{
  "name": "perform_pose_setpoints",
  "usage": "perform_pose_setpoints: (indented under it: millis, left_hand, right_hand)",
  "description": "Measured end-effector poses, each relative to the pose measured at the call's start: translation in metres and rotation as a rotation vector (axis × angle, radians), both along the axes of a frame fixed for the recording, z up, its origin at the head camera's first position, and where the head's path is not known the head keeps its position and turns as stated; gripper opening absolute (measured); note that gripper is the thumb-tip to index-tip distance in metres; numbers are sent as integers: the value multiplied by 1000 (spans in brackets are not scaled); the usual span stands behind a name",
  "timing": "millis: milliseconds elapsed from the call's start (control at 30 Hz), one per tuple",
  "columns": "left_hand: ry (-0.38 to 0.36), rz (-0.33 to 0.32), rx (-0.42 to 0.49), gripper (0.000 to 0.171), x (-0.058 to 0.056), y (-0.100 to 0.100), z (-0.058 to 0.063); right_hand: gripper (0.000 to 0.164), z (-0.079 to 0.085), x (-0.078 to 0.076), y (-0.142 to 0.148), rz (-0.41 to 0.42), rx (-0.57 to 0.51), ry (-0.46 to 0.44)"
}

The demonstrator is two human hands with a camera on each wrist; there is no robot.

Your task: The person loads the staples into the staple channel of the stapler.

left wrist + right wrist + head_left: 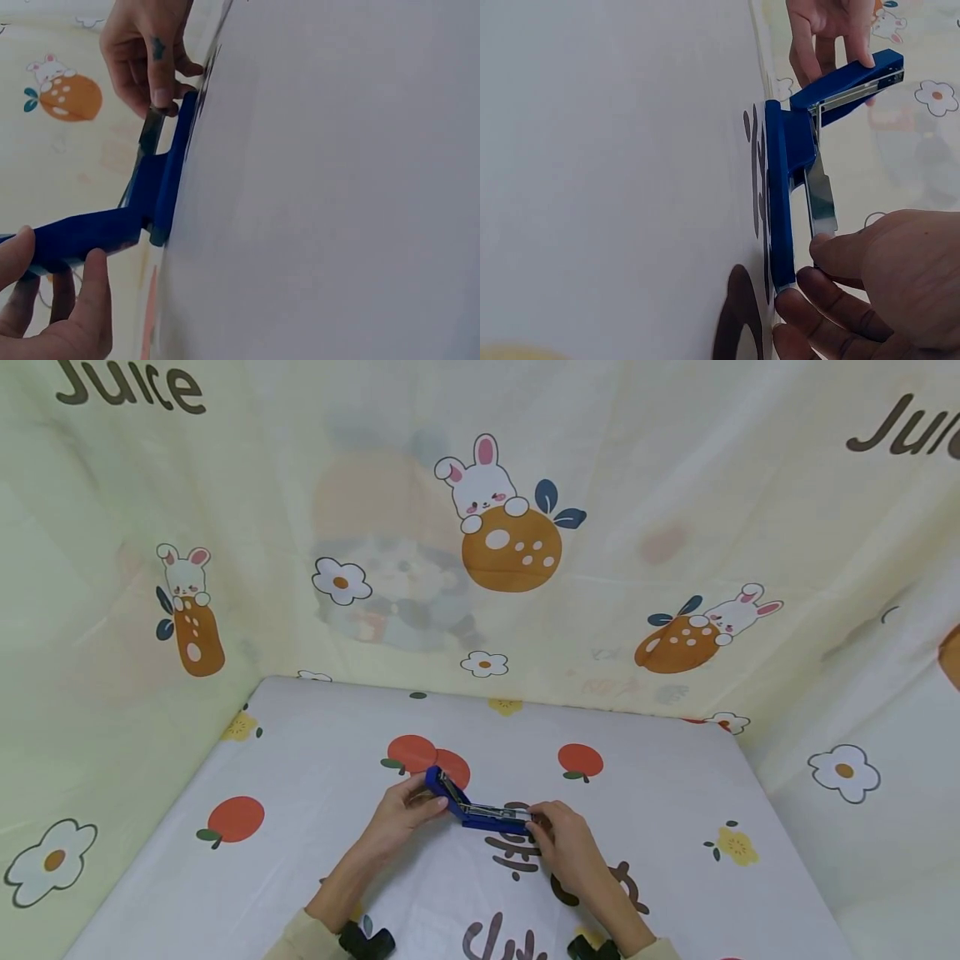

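Stapler [480, 817], blue, unfolded, between left hand [399, 818] and right hand [573, 852]. Left: fingers curled round raised cover [82, 234]. Right: thumb and fingers pinching metal magazine [822, 199] end.

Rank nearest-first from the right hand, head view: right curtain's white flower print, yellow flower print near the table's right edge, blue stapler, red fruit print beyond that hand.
1. Blue stapler, in the right hand.
2. Red fruit print, just beyond it.
3. Yellow flower print, rightward on table.
4. White flower print, right curtain.
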State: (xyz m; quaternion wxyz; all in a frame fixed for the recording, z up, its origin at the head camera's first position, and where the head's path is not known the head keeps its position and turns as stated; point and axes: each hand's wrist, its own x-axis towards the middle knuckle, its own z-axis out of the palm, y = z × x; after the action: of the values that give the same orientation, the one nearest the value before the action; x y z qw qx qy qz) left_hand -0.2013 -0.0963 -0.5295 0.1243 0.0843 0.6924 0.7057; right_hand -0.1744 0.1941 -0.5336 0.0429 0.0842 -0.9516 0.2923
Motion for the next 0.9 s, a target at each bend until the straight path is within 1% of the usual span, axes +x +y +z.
perform_pose_setpoints:
  millis: [233,567,900]
  left_hand:
    - [18,-2,-9,52,-1,4,0]
    - [47,20,-68,45,-1,10,3]
    - [63,41,-79,40,0,15,6]
  right_hand:
    - [20,-1,-1,0,0,0,-2]
    - [20,-1,0,0,0,2,7]
    - [20,-2,0,-1,1,4,18]
